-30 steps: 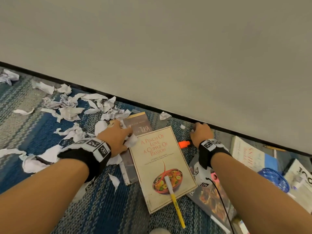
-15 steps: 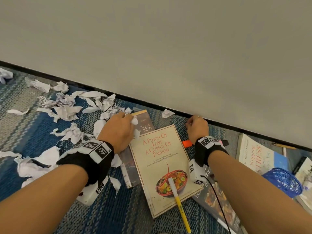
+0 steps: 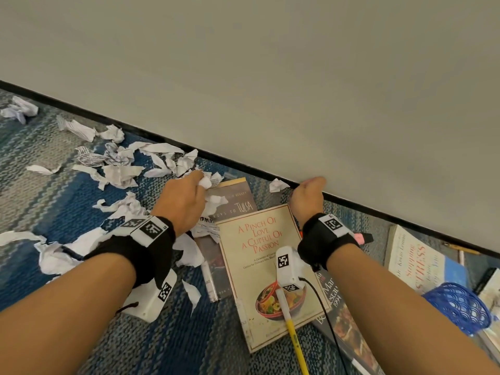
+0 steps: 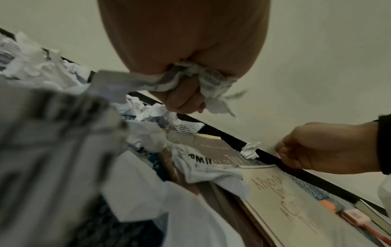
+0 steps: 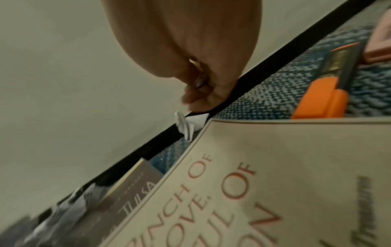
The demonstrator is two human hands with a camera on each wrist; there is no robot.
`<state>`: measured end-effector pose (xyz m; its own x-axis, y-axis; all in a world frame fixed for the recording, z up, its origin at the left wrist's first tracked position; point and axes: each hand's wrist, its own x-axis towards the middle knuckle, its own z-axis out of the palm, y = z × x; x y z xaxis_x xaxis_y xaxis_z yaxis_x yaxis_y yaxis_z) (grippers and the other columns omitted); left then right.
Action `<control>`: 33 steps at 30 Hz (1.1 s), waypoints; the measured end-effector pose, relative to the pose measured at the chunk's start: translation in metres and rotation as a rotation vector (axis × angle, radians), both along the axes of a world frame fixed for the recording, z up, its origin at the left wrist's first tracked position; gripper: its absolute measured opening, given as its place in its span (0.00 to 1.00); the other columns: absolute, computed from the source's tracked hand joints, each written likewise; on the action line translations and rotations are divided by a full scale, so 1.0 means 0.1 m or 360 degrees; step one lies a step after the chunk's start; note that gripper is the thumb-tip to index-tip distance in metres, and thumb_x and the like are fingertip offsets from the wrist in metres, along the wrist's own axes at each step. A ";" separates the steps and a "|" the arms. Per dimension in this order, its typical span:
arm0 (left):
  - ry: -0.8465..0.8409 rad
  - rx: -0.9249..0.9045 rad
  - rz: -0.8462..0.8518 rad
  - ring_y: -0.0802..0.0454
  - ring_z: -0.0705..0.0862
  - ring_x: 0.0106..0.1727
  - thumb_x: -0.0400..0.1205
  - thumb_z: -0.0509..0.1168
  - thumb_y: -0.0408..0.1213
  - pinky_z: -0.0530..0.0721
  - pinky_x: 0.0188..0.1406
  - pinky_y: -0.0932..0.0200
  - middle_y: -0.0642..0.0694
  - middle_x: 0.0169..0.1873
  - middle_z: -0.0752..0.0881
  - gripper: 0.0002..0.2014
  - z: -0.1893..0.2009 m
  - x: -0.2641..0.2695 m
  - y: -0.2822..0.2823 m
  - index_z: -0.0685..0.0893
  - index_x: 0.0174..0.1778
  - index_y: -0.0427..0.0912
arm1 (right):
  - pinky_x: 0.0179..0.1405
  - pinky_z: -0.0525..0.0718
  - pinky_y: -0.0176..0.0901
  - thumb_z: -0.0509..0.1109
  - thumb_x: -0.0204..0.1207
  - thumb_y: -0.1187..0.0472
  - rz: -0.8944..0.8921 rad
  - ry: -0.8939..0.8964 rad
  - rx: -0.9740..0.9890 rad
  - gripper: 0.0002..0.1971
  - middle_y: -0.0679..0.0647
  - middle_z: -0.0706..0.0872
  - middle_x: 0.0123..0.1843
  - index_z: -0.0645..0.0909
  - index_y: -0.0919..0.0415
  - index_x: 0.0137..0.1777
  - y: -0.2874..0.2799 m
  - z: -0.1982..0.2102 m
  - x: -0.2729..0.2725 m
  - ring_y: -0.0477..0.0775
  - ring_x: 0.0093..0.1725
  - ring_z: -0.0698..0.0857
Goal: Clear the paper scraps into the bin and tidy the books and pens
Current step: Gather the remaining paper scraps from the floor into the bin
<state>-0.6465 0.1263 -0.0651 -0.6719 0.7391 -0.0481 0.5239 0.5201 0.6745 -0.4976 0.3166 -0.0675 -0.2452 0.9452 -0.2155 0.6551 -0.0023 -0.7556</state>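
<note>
My left hand (image 3: 186,201) hovers over the grey Tulsa book (image 3: 238,205) and grips a bunch of crumpled paper scraps (image 4: 211,80) in its fist. More torn scraps (image 3: 119,171) litter the carpet to its left. My right hand (image 3: 308,194) is at the black skirting, its fingers curled with a pale bit of paper in the palm (image 5: 192,60). A small white scrap (image 5: 188,125) lies just below its fingertips. The cream cookbook (image 3: 259,266) lies between my hands with a yellow pen (image 3: 292,328) on it.
The grey wall (image 3: 297,90) stands right ahead. An orange highlighter (image 5: 321,102) and a pink marker (image 3: 361,237) lie beside the cookbook. Further right lie a dark restaurant book (image 3: 349,334), a Stress book (image 3: 416,261) and a blue mesh basket (image 3: 460,307).
My left hand has moved up over the Tulsa book and gathered more scraps. My right hand has slid left along the skirting toward the small white scrap.
</note>
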 end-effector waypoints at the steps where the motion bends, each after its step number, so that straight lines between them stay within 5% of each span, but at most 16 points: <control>1: 0.0001 0.0017 -0.0006 0.39 0.79 0.37 0.85 0.53 0.32 0.73 0.36 0.51 0.37 0.36 0.84 0.11 0.00 -0.02 -0.04 0.80 0.54 0.39 | 0.57 0.78 0.53 0.54 0.83 0.65 0.0010 -0.0139 -0.0008 0.11 0.67 0.80 0.57 0.67 0.69 0.61 0.00 0.00 -0.05 0.66 0.56 0.81; 3: -0.0013 0.0047 -0.0003 0.38 0.80 0.40 0.85 0.51 0.34 0.75 0.39 0.51 0.37 0.40 0.86 0.14 0.02 -0.08 -0.12 0.83 0.56 0.41 | 0.52 0.74 0.49 0.56 0.84 0.53 0.0071 -0.0431 -0.0067 0.20 0.68 0.80 0.63 0.68 0.69 0.66 0.00 0.03 -0.19 0.68 0.60 0.80; 6: -0.0023 0.0006 -0.0009 0.39 0.81 0.41 0.77 0.46 0.42 0.73 0.39 0.51 0.37 0.38 0.85 0.21 0.08 -0.20 -0.29 0.84 0.40 0.37 | 0.56 0.78 0.51 0.54 0.81 0.37 0.0372 -0.0892 -0.0094 0.32 0.66 0.82 0.64 0.77 0.68 0.65 0.01 0.00 -0.33 0.68 0.62 0.81; 9: -0.0175 0.0040 0.0072 0.45 0.76 0.34 0.74 0.46 0.52 0.75 0.39 0.45 0.43 0.30 0.78 0.21 0.11 -0.26 -0.50 0.76 0.30 0.41 | 0.58 0.79 0.52 0.53 0.86 0.47 0.0527 -0.1039 0.0041 0.25 0.68 0.83 0.64 0.80 0.69 0.61 0.00 -0.05 -0.37 0.69 0.63 0.81; 13: -0.0198 -0.0086 0.0317 0.46 0.82 0.38 0.77 0.59 0.66 0.83 0.46 0.49 0.47 0.35 0.82 0.26 0.09 -0.34 -0.75 0.85 0.38 0.45 | 0.49 0.73 0.47 0.57 0.85 0.58 0.0621 -0.0638 0.0462 0.18 0.72 0.80 0.57 0.81 0.75 0.52 -0.32 -0.01 -0.43 0.68 0.55 0.80; 17: 0.0026 -0.0152 0.0552 0.40 0.78 0.31 0.81 0.63 0.47 0.82 0.38 0.46 0.39 0.28 0.80 0.18 0.01 -0.46 -0.96 0.84 0.37 0.35 | 0.41 0.75 0.51 0.59 0.76 0.54 0.0771 -0.0166 0.0476 0.19 0.64 0.80 0.39 0.76 0.68 0.32 -0.77 -0.04 -0.52 0.64 0.43 0.80; 20: 0.0179 -0.0227 0.0701 0.44 0.71 0.36 0.82 0.63 0.42 0.73 0.40 0.49 0.42 0.44 0.70 0.12 0.00 -0.37 -1.06 0.71 0.39 0.38 | 0.39 0.81 0.56 0.60 0.75 0.51 0.0932 -0.0053 0.0339 0.15 0.63 0.84 0.39 0.76 0.66 0.41 -1.11 -0.04 -0.59 0.63 0.40 0.83; 23: 0.0320 -0.0098 0.0547 0.44 0.72 0.51 0.80 0.64 0.39 0.79 0.55 0.46 0.41 0.55 0.67 0.13 -0.08 -0.17 -1.10 0.71 0.55 0.38 | 0.35 0.74 0.51 0.59 0.83 0.60 0.1145 0.0018 0.0377 0.07 0.57 0.79 0.39 0.68 0.64 0.47 -1.43 -0.04 -0.66 0.57 0.37 0.77; 25: 0.0383 -0.0323 0.0372 0.39 0.67 0.70 0.81 0.61 0.46 0.71 0.70 0.36 0.37 0.72 0.64 0.24 -0.20 -0.02 -1.11 0.68 0.72 0.45 | 0.42 0.74 0.49 0.59 0.80 0.63 0.1309 -0.0029 0.0666 0.04 0.54 0.76 0.46 0.69 0.61 0.51 -1.57 -0.06 -0.69 0.54 0.43 0.74; 27: 0.0371 -0.0623 0.0237 0.38 0.53 0.83 0.85 0.49 0.56 0.55 0.75 0.26 0.38 0.83 0.52 0.26 -0.35 0.10 -1.15 0.57 0.80 0.57 | 0.56 0.77 0.52 0.60 0.78 0.58 0.1542 -0.0327 0.0953 0.14 0.57 0.75 0.61 0.70 0.60 0.62 -1.63 -0.17 -0.68 0.56 0.56 0.74; 28: 0.0370 -0.0717 0.0182 0.37 0.50 0.84 0.86 0.44 0.58 0.52 0.74 0.23 0.38 0.84 0.50 0.26 -0.45 0.16 -1.17 0.56 0.81 0.60 | 0.63 0.77 0.55 0.59 0.79 0.55 0.1635 -0.0471 0.0970 0.19 0.59 0.72 0.70 0.68 0.59 0.68 -1.65 -0.24 -0.65 0.58 0.64 0.73; 30: 0.0407 -0.0802 0.0151 0.34 0.61 0.82 0.85 0.43 0.59 0.63 0.68 0.20 0.37 0.81 0.63 0.26 -0.52 0.23 -1.22 0.69 0.76 0.56 | 0.74 0.69 0.61 0.55 0.79 0.49 0.1828 -0.0592 0.0933 0.28 0.62 0.61 0.82 0.61 0.57 0.77 -1.69 -0.31 -0.59 0.61 0.77 0.65; 33: 0.0542 -0.0757 0.0164 0.38 0.79 0.63 0.81 0.49 0.55 0.81 0.49 0.38 0.42 0.67 0.80 0.22 -0.56 0.23 -1.26 0.81 0.59 0.46 | 0.81 0.55 0.66 0.56 0.74 0.43 0.2134 -0.0595 0.0806 0.39 0.60 0.48 0.86 0.51 0.56 0.83 -1.71 -0.37 -0.51 0.60 0.85 0.49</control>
<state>-0.6233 0.0000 -0.1207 -0.7748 0.6193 -0.1270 0.6007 0.7838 0.1575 -0.5489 0.1454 -0.1050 -0.9811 0.0556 -0.1853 0.1073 0.9533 -0.2823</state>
